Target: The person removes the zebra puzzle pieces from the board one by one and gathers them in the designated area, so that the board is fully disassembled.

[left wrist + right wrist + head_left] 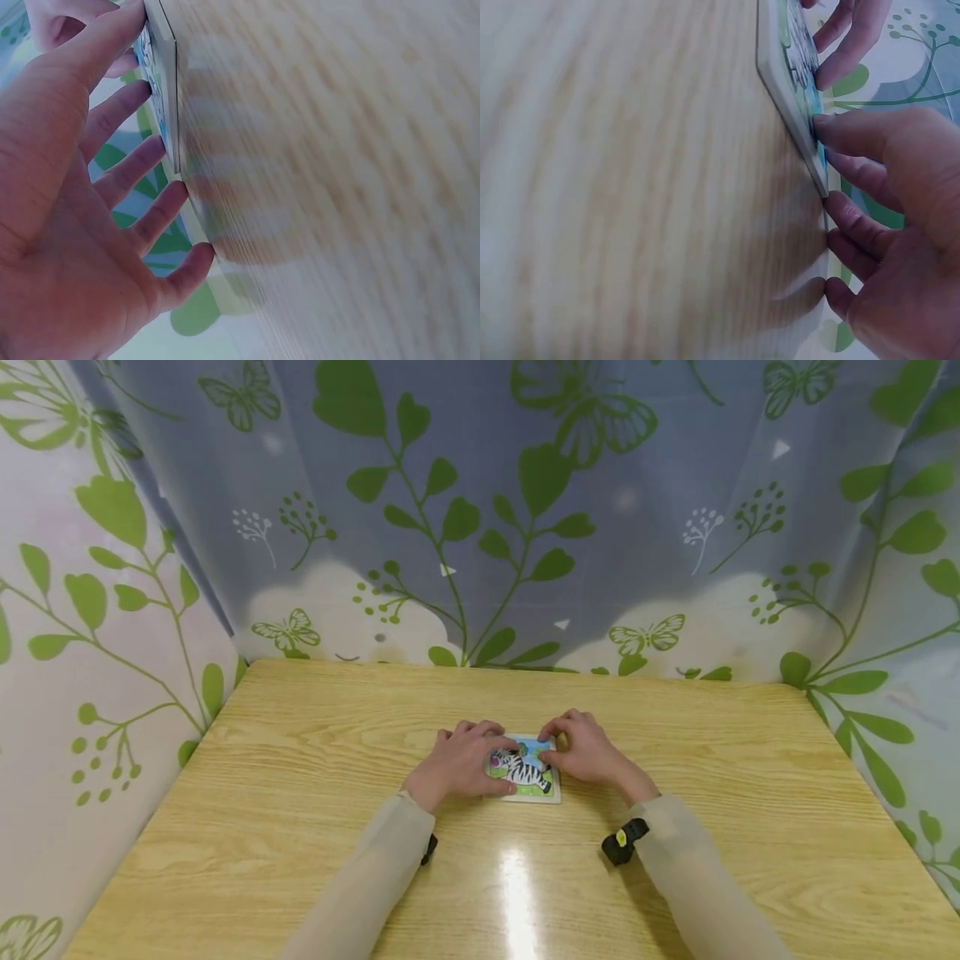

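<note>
A small zebra puzzle board [528, 772] is lying flat on the wooden desk [300, 793], near the middle and a little toward the person. Both hands are working on it from either side. The left hand [461, 760] is covering the board's left edge, its thumb lying along the near side and its fingers resting loosely curved over the top left corner; in the left wrist view the fingers [135, 169] are spreading fairly straight, their tips touching the board's edge [166, 97] and the desk beside it. The right hand [581, 747] is sitting at the upper right corner, fingertips pressing down on the picture; in the right wrist view its fingers [855, 176] are meeting the board's rim [791, 97] and the desk. Neither hand is lifting the board. Beige sleeves [375, 868] are covering both forearms, and a curtain [480, 510] printed with green leaves and butterflies is hanging behind the desk.
</note>
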`<state>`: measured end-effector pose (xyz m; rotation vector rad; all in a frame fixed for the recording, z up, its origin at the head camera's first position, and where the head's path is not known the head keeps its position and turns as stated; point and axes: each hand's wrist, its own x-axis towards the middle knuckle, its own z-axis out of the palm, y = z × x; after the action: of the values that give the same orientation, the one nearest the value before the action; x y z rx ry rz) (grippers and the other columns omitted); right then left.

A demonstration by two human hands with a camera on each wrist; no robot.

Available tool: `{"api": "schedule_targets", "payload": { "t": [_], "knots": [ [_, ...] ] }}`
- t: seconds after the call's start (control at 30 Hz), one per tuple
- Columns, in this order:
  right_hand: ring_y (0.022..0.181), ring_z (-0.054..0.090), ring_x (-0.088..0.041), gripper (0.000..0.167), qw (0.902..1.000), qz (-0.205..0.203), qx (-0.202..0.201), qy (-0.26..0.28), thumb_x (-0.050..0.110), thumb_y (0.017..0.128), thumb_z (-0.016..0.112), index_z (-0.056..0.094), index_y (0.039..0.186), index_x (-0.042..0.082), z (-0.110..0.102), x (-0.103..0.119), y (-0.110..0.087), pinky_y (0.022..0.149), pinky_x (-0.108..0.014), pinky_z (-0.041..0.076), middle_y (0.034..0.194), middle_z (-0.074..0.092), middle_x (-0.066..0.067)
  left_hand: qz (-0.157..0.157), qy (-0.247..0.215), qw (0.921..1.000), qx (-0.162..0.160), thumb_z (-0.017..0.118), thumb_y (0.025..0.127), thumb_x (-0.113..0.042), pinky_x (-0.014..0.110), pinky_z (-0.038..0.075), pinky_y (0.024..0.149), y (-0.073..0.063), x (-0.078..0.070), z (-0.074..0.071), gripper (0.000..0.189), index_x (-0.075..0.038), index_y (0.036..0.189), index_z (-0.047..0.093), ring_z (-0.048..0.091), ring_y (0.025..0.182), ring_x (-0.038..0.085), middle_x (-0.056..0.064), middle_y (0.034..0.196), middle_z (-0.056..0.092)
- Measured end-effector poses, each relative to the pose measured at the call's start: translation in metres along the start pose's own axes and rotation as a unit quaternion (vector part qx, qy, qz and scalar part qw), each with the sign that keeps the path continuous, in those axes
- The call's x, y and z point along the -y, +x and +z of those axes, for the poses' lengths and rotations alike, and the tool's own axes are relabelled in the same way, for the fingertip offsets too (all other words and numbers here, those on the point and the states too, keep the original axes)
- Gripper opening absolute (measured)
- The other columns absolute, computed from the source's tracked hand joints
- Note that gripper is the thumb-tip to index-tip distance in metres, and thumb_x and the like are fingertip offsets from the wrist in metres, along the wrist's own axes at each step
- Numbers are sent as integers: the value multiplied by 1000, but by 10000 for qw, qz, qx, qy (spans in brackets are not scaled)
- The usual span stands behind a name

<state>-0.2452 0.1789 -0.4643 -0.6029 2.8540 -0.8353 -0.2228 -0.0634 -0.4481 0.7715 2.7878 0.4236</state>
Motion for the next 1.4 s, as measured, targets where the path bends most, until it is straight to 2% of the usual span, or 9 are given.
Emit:
{"api": "schedule_targets", "payload": {
  "t": [0.53, 0.8, 0.97, 1.13, 1.27, 1.4],
  "knots": [
    [121, 42, -41, 14, 9988, 319, 285, 245, 23, 94, 73, 70, 104, 13, -2, 2, 3, 102, -64, 27, 123, 56, -14, -83, 60, 9999, 77, 73, 87, -61, 63, 38, 105, 0, -2, -1, 65, -37, 145, 55, 42, 142, 37, -1, 160, 43],
    [124, 37, -44, 16, 9981, 385, 269, 407, 21, 95, 72, 69, 108, 12, 0, -1, 3, 103, -65, 24, 127, 52, -16, -126, 68, 9999, 30, 73, 87, -61, 62, 38, 106, 0, -4, -2, 65, -37, 145, 55, 42, 142, 36, -1, 159, 44],
    [126, 37, -44, 17, 9962, 495, 229, 686, 20, 95, 72, 68, 108, 11, 3, -3, 3, 107, -64, 21, 127, 52, -17, -149, 107, 9998, 53, 72, 87, -61, 63, 38, 106, 0, -3, -1, 65, -38, 146, 55, 42, 142, 36, -1, 159, 43],
    [122, 49, -37, 20, 9903, 451, 34, 1314, 15, 92, 75, 69, 109, 7, 5, -7, 2, 113, -59, 29, 121, 60, -17, -161, 115, 9998, 57, 73, 87, -60, 63, 38, 107, 0, -3, 0, 65, -39, 146, 54, 42, 143, 36, -2, 160, 43],
    [109, 60, -29, 21, 9819, 295, -15, 1870, 10, 91, 76, 70, 110, 2, 5, -10, 1, 108, -50, 41, 114, 68, -16, -131, 81, 9999, 49, 72, 88, -59, 62, 37, 106, -1, -4, 0, 64, -39, 146, 54, 42, 142, 38, -1, 160, 42],
    [105, 61, -25, 20, 9801, 331, -39, 1956, 9, 91, 76, 71, 110, 4, 6, -11, 1, 104, -45, 42, 110, 71, -13, -24, -95, 9999, 131, 71, 92, -54, 63, 35, 106, -2, -6, 0, 57, -42, 144, 54, 40, 142, 39, 3, 161, 38]
  ]
}}
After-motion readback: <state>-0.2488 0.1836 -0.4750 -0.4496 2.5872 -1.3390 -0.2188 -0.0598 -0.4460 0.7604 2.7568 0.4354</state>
